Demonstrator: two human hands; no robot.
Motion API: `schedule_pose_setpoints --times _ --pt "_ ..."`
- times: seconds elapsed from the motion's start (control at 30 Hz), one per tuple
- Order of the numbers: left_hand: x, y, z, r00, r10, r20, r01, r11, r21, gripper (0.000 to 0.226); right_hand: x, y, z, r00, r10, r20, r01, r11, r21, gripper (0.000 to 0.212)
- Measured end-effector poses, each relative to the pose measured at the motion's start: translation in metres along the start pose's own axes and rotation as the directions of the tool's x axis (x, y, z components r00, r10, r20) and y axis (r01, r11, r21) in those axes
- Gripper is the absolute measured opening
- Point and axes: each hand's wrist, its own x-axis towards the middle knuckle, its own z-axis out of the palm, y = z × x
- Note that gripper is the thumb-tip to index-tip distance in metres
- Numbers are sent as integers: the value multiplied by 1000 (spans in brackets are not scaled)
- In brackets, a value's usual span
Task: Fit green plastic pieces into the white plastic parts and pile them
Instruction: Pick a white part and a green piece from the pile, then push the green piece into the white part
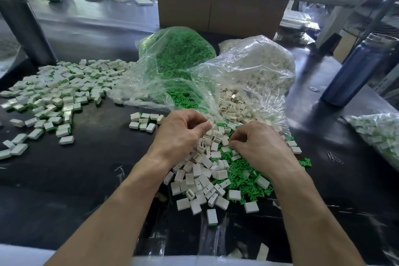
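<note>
Two hands work over a mixed heap on the black desk (64, 190). Left hand (181, 134): fingers curled, thumb and forefinger pinched together at the edge of the clear bag; what sits in the pinch is too small to tell. Right hand (259, 147): fingers curled down into the heap, tips among the pieces; cannot tell whether it holds one.

White parts (198, 181) lie loose in the heap near the front edge of the desk, between and below the hands. Green pieces (244, 181) are spread under and to the right of them, touching.

Behind the hands, toward the desk's middle, a white bag (254, 67) spills more white parts out of its open mouth. Green bag (179, 49) stands just beside it on the left, touching.

Fitted parts (58, 90), white with green showing at the edges, lie in a wide scatter toward the left edge. A small cluster (144, 122) sits apart, near the left hand.

Right side: dark blue bottle (356, 71), upright; another bag of parts (380, 136) at the right edge; paper clips (334, 157) near it. Cardboard box (220, 8) at the far edge.
</note>
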Motion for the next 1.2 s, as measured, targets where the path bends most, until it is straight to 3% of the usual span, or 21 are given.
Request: schedule_pose_setpoints --times 0.27,0.47,0.63,0.8,1.0,1.2 --pt "0 -2 0 1000 7 9 -7 1000 -7 5 3 2 4 999 -40 -15 40 999 -33 9" --pt "1 -4 -2 1000 12 2 -12 1000 -27 4 -3 8 -9 980 -152 127 131 979 158 11" --pt "2 -3 -1 1000 17 9 -17 1000 -22 3 -5 9 -12 956 -183 231 178 983 41 12" --pt "0 -1 -2 1000 14 12 -14 998 -56 3 -2 10 -11 952 -226 206 231 973 1 11" --pt "-2 4 -3 999 14 45 -5 983 -183 5 1 17 -5 963 -251 101 198 906 373 5" --pt "0 6 -5 996 40 78 -16 955 -296 11 4 10 4 974 -200 -105 208 619 758 13"
